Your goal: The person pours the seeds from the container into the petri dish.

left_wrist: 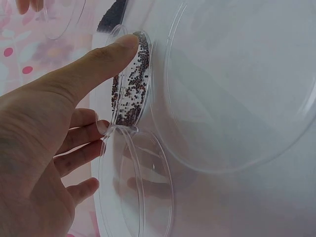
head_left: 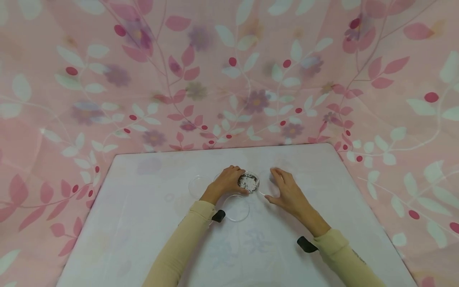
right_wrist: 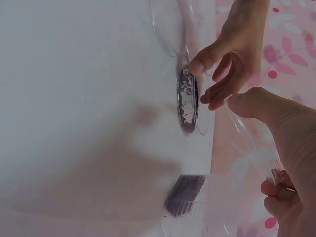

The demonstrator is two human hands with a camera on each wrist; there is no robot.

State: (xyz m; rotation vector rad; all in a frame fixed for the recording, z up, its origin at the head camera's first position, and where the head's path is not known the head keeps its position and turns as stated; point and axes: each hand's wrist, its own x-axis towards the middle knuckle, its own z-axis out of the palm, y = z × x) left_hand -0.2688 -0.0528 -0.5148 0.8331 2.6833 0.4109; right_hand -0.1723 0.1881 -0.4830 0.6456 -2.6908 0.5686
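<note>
A clear round petri dish (head_left: 249, 182) with small dark grains scattered over its bottom lies on the white table. My left hand (head_left: 229, 180) grips its rim, thumb on the near side and fingers on the far side, as the left wrist view shows. A second clear rim (right_wrist: 204, 126) overlaps the top of this dish in the right wrist view. To the right, my right hand (head_left: 288, 195) holds a clear round lid (right_wrist: 252, 145) tilted by its edge, between thumb and fingers, above the table.
Another clear round dish (head_left: 236, 220) lies nearer me, and one more (head_left: 191, 187) stands to the left. Beyond my right hand is a clear ribbed container (right_wrist: 185, 195) with a dark mass of grains. Flowered pink fabric (head_left: 215, 79) hangs behind the table (head_left: 125, 239).
</note>
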